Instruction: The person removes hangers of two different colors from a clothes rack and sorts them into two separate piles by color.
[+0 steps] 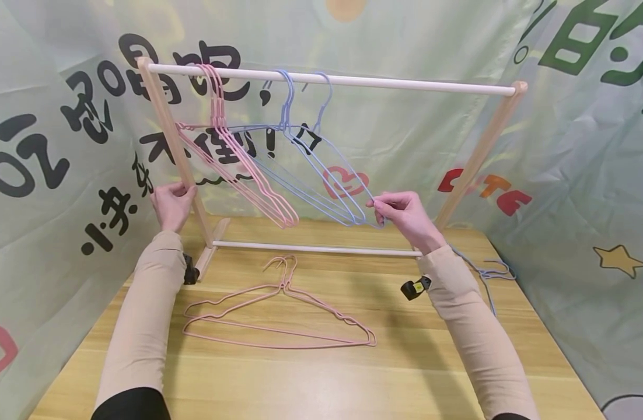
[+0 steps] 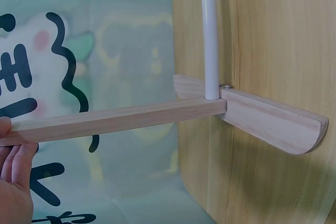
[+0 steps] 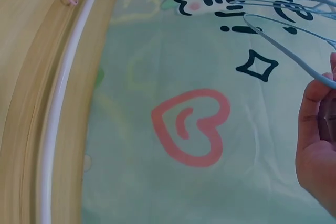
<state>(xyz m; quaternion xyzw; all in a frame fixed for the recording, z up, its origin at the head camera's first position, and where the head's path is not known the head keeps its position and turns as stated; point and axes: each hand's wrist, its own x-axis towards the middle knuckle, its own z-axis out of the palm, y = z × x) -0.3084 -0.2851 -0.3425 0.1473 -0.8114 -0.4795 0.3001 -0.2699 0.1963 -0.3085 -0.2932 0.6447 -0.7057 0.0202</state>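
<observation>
My left hand grips the left wooden post of a clothes rack; in the left wrist view, thumb and fingers lie on either side of that post. On the right, my right hand pinches the lower right corner of a blue hanger, whose hook sits over the white top rail. Close to its left hang other blue hangers. Farther left, several pink hangers hang bunched near the left post. In the right wrist view, part of the right hand is cut off at the edge.
Overlapping pink hangers lie on the wooden table in front of the rack. Blue hangers lie at the right, partly behind the right forearm. A white lower bar joins the rack's feet. A printed cloth surrounds the table.
</observation>
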